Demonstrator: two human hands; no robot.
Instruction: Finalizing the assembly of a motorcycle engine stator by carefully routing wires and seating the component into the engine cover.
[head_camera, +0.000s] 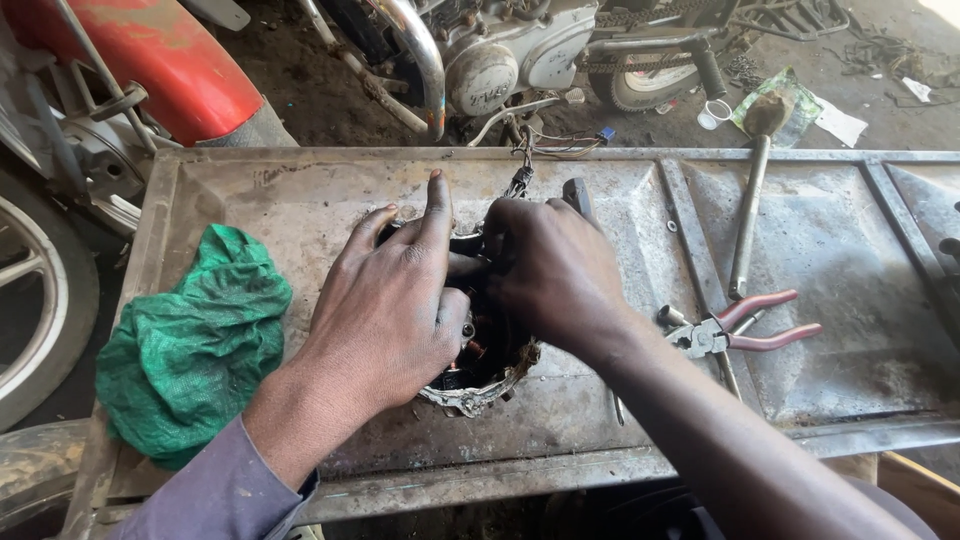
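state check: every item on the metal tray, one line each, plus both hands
left hand: pressed flat on the round metal part, index finger raised
right hand: fingers curled into the part
green rag: crumpled, untouched
pliers: lying flat, handles spread
hammer: lying flat, unheld
metal tray: dirty, scuffed

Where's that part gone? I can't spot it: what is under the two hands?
A round metal part with copper windings shows beneath the left hand and right hand; its middle is covered.
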